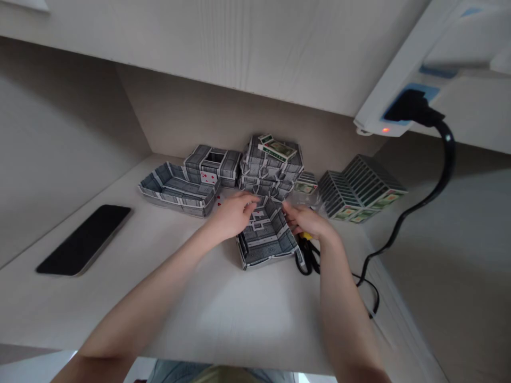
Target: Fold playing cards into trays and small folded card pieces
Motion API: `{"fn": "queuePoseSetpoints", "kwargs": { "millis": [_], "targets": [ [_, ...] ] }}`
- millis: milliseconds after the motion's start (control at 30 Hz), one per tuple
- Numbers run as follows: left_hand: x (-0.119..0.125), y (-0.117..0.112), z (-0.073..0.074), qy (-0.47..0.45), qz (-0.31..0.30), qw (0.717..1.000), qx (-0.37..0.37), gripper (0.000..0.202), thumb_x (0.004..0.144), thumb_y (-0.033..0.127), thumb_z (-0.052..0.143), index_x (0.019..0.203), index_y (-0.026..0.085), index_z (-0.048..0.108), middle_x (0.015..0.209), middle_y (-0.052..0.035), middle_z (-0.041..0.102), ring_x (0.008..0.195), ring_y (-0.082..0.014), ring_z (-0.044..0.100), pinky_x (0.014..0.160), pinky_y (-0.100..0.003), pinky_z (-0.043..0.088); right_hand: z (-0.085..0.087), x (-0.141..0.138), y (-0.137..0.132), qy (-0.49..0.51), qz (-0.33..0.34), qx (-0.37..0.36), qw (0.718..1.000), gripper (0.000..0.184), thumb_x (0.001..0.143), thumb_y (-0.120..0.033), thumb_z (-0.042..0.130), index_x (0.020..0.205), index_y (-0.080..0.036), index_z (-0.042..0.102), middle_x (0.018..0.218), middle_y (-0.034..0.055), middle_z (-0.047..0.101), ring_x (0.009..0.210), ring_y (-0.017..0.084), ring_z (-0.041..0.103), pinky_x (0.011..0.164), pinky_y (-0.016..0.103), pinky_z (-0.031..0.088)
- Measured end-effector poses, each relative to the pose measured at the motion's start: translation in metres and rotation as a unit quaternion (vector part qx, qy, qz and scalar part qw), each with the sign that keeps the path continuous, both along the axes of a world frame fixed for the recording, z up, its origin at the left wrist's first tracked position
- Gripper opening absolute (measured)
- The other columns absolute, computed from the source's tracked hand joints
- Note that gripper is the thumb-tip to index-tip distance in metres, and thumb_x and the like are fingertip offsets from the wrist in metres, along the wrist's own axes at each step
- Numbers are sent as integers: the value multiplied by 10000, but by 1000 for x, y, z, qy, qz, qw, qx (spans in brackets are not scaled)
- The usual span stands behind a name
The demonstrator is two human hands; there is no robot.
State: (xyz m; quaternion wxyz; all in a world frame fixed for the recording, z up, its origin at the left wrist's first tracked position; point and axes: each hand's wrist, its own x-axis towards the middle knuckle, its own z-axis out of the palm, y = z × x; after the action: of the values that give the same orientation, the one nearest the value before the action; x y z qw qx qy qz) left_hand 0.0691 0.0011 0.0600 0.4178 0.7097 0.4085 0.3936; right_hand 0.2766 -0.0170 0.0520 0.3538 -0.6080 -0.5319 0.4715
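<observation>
An open-topped box folded from grey-patterned playing cards (268, 246) lies on the desk in front of me. My left hand (235, 214) is at its far left side, thumb and fingers closed on the card edge. Opposite it, my right hand (306, 219) pinches the far right corner of the same box. Scissors with black handles (306, 258) lie beside the box under my right hand, and something small and yellow (305, 235) shows there. Directly behind stands a taller stack of card boxes (271, 167), topped by an opened card packet (277, 147).
Left of my hands sit another open card tray (179, 194) and a card box with a square hole (229, 166). A black phone (84, 239) lies at the left. Rows of card packets (361, 189) stand at right, near a black cable (431, 197) from a power strip (393, 125).
</observation>
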Motion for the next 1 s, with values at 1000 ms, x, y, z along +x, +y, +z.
{"fn": "queuePoseSetpoints", "kwargs": {
  "millis": [1000],
  "targets": [
    [6, 11, -29, 126, -65, 981, 134, 205, 736, 229, 527, 881, 276, 665, 914, -16, 654, 895, -179, 566, 834, -258, 383, 2, -4, 3, -346, 110, 202, 910, 148, 695, -157, 524, 724, -204, 661, 699, 24, 670, 635, 159, 586, 579, 237, 399]
  ]
}}
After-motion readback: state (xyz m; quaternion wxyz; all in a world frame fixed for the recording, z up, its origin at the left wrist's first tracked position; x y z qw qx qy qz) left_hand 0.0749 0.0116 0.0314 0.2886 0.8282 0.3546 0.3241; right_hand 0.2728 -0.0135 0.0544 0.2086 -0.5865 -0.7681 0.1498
